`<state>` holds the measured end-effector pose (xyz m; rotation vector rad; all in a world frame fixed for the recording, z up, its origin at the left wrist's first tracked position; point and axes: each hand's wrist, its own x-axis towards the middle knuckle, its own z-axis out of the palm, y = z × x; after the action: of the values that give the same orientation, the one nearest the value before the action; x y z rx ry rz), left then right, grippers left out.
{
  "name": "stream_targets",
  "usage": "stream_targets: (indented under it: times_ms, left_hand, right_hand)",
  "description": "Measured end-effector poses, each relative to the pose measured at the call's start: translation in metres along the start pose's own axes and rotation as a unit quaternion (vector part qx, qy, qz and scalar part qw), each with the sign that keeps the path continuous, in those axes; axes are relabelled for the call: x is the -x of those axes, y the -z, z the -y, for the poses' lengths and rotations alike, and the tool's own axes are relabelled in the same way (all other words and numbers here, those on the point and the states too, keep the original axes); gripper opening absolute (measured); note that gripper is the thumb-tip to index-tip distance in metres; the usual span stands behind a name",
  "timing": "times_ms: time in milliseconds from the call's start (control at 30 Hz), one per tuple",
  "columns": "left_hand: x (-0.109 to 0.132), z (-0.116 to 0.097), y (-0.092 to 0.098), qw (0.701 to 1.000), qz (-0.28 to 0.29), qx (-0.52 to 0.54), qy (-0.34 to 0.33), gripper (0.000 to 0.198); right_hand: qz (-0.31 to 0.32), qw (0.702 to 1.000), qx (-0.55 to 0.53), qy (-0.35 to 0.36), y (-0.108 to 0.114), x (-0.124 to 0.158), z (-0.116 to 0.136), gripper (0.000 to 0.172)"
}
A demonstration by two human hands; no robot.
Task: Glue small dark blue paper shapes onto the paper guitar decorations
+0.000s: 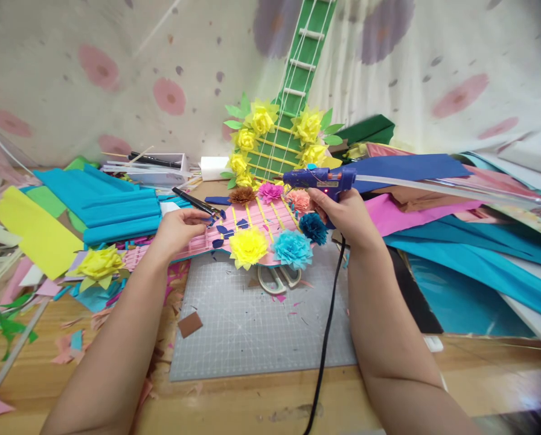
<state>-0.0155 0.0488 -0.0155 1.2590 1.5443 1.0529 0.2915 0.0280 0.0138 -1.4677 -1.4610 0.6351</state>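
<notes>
My right hand (343, 214) is wrapped round the handle of a blue hot glue gun (318, 177), which points left over the flowers; a long clear glue stick (401, 184) sticks out of its back. My left hand (184, 228) has thumb and fingers pinched on a small dark blue paper piece (210, 222). Below both lies a pink paper guitar shape (216, 232) with yellow strips and blue leaves. Paper flowers line its body, among them a yellow flower (248, 247), a light blue flower (293, 248), a dark teal flower (313, 228) and a magenta flower (270, 191).
A green paper guitar (275, 148) with yellow roses leans upright behind. Scissors (277, 279) and a brown scrap (190, 325) lie on the grey cutting mat (252, 338). The glue gun's black cable (329, 326) crosses it. Blue paper (116, 205) piles up left, more sheets (470, 235) right.
</notes>
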Motion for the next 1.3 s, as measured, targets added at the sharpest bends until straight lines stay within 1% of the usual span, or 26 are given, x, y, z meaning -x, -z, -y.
stream_targets:
  times_ms: [100, 267, 367, 433, 500, 567, 700, 767, 800, 900, 967, 1067, 1200, 1300]
  left_hand:
    - [-0.001, 0.002, 0.001, 1.0, 0.003, 0.008, -0.014, 0.02]
    - [-0.002, 0.005, 0.0, 0.997, -0.042, -0.037, -0.051, 0.015]
    - [-0.001, 0.005, -0.001, 0.994, -0.049, -0.075, -0.062, 0.01]
    - [-0.001, 0.004, 0.0, 0.989, -0.049, -0.106, -0.093, 0.006]
    - [0.0, 0.003, 0.0, 0.977, -0.052, -0.145, -0.146, 0.003]
    - [0.0, 0.002, 0.001, 0.965, -0.044, -0.185, -0.182, 0.001]
    - [-0.004, -0.001, 0.003, 0.954, 0.008, -0.244, -0.173, 0.004]
    - [-0.008, -0.003, 0.004, 0.943, 0.029, -0.274, -0.189, 0.006]
    - [-0.01, -0.005, 0.004, 0.935, 0.037, -0.289, -0.202, 0.011]
    - [-0.016, -0.009, 0.003, 0.906, 0.053, -0.347, -0.238, 0.03]
    - [-0.018, -0.011, 0.002, 0.877, 0.065, -0.396, -0.264, 0.035]
    - [-0.019, -0.015, -0.001, 0.828, 0.08, -0.468, -0.299, 0.032]
    - [-0.018, -0.018, -0.004, 0.759, 0.102, -0.558, -0.319, 0.025]
    - [-0.019, -0.018, -0.005, 0.704, 0.11, -0.614, -0.34, 0.027]
  right_hand:
    - [0.0, 1.0, -0.001, 0.003, 0.0, 0.0, 0.0, 0.037]
    - [-0.002, 1.0, 0.004, 0.004, 0.001, 0.0, 0.0, 0.037]
    - [0.001, 1.0, -0.005, 0.007, 0.002, -0.001, 0.001, 0.036]
    - [-0.001, 1.0, -0.014, 0.009, 0.003, -0.001, 0.001, 0.036]
    - [-0.002, 1.0, -0.019, 0.005, 0.004, -0.001, 0.001, 0.036]
    - [-0.001, 1.0, -0.022, -0.002, 0.006, -0.001, 0.0, 0.038]
    - [-0.001, 1.0, -0.029, -0.008, 0.008, -0.001, -0.001, 0.04]
    - [-0.001, 1.0, -0.028, -0.008, 0.008, -0.001, -0.001, 0.04]
    - [-0.001, 1.0, -0.029, -0.009, 0.009, -0.001, -0.001, 0.04]
    - [-0.004, 0.999, -0.035, -0.017, 0.009, -0.001, 0.001, 0.04]
    - [-0.005, 0.999, -0.042, -0.019, 0.01, -0.001, 0.002, 0.039]
    - [-0.004, 0.999, -0.043, -0.011, 0.01, -0.001, 0.001, 0.039]
    - [-0.004, 0.999, -0.041, -0.001, 0.011, -0.001, 0.001, 0.043]
    - [-0.009, 0.999, -0.043, -0.001, 0.011, -0.001, 0.001, 0.043]
